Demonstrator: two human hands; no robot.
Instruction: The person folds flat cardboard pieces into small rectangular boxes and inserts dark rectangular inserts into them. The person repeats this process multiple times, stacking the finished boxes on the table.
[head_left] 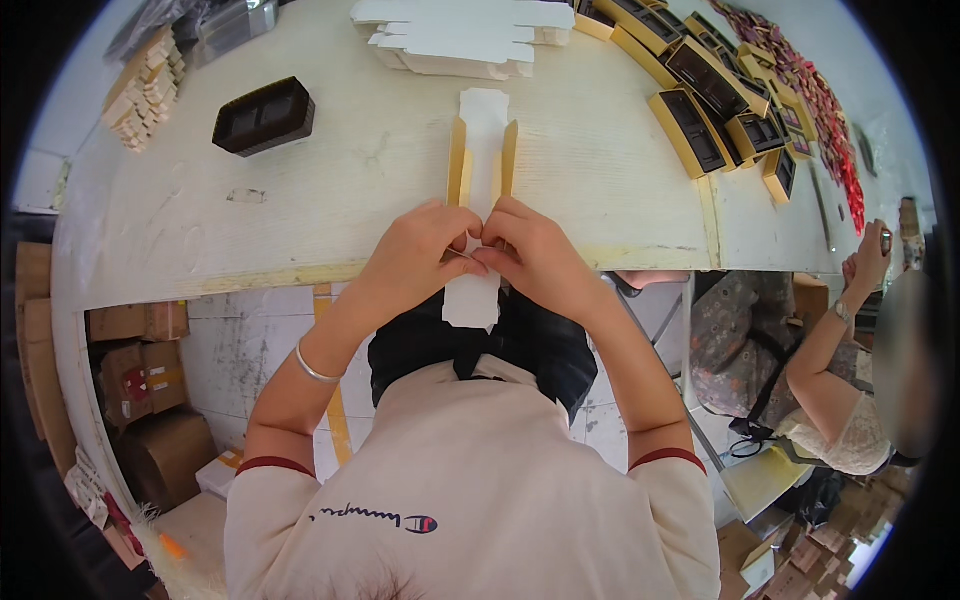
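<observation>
Carton (482, 125) | wht, long, pt-folded | gold side flaps (458, 165) up, ends flat

Wide head view — left fisheye of a worn pair, looking steeply down, shirt (470, 450) close below, hands (425, 243) mid-frame, table (370, 150) beyond

- Pale table (370, 190), across the upper frame
- White carton blanks (455, 38), top centre
- Part-folded carton (485, 130), upper centre
- Black tray (263, 118), upper left
- Gold boxes (688, 132), upper right
- Red pile (835, 120), upper right
</observation>
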